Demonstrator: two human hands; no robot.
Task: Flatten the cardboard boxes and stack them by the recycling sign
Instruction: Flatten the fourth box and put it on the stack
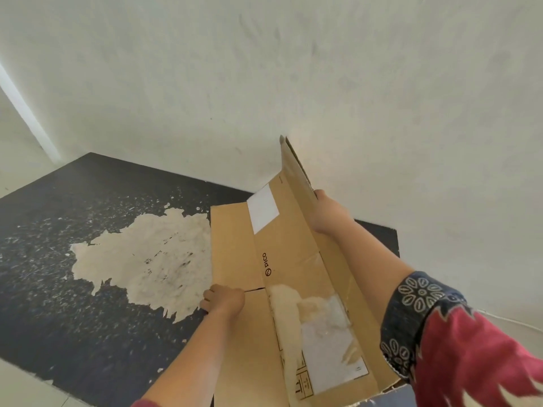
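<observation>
Patterned red-and-navy sleeve (458, 342) at 5 o'clock leads to the right hand (324, 214), gripping the raised panel of the brown printed cardboard box (296, 259). Left hand (224, 298), at 7 o'clock, curls over the lower flap's edge, apparently to press it flat onto the worn black floor mat (58, 259).

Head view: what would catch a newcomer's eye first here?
The flattened cardboard box at center right, printed PICO, with the left hand gripping its left edge and the right hand its raised right edge. Left of it, a pale worn patch in the dark floor mat.
</observation>
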